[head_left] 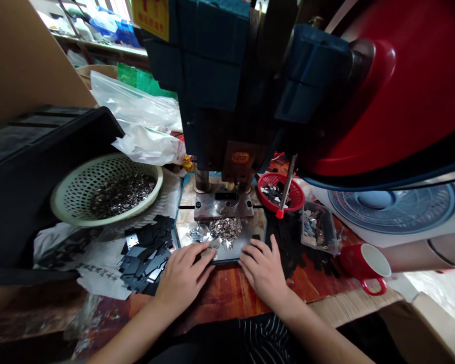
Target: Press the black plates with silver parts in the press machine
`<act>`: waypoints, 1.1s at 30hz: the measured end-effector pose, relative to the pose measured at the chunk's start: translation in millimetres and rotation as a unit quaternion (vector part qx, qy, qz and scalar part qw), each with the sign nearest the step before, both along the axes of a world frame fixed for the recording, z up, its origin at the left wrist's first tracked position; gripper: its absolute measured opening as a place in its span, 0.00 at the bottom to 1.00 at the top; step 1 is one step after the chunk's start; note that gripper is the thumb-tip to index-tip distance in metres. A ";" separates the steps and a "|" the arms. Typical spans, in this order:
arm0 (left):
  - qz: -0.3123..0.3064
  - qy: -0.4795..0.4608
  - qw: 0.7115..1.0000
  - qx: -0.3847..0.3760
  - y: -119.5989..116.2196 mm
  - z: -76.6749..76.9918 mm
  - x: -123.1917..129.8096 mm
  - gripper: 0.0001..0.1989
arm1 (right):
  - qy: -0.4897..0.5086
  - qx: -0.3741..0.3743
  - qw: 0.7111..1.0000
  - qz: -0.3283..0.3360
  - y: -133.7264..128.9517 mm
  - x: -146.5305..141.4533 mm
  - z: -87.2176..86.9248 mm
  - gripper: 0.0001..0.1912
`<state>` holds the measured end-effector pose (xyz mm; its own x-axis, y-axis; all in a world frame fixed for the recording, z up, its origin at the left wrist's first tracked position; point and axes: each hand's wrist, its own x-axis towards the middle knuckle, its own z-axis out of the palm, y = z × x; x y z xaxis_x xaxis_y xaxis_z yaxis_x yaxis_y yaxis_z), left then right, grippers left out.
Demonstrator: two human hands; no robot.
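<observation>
Touching metal plate (252, 230): left hand (181, 278) and right hand (264, 272), loosely spread.

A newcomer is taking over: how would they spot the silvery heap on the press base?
Find the blue press in the centre, then the metal block at its foot. Just in front, toward the viewer, lies the heap: shiny, unlike the black pieces to its left, and loose, not in the pale basket.
</observation>
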<state>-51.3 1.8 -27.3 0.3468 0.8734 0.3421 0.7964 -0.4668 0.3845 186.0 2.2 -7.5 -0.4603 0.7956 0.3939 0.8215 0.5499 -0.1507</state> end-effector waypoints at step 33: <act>-0.010 -0.005 0.991 0.136 18.1 2.3 -5.8 0.08 | 0.039 0.051 0.996 -0.059 126.4 -44.6 47.5 0.11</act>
